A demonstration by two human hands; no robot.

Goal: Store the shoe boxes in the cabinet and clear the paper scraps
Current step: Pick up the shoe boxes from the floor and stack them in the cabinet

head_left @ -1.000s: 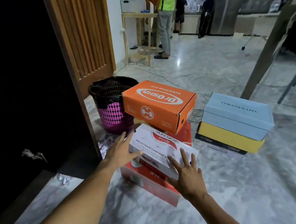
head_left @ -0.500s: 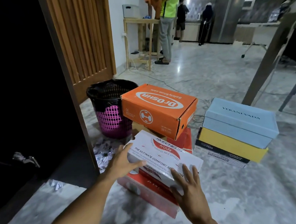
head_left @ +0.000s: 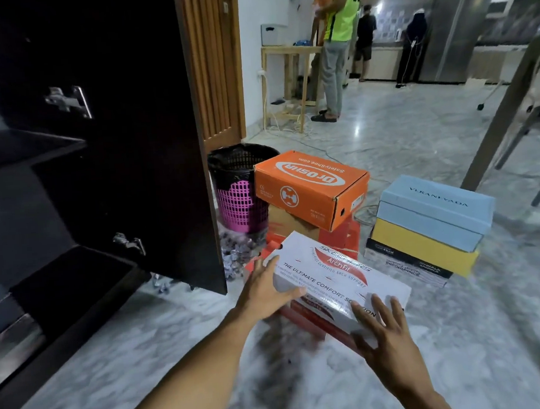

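Two hands grip the white shoe box (head_left: 338, 279): left hand (head_left: 265, 295) and right hand (head_left: 383, 333) at opposite ends. It should be kept level and guided clear of the cabinet door (head_left: 149, 149).

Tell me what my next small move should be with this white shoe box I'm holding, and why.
Probably swing the white shoe box left toward the open cabinet. Your left hand and right hand press on its two ends, the box looks tilted up off the red box beneath, and the dark shelf beside the open door looks free.
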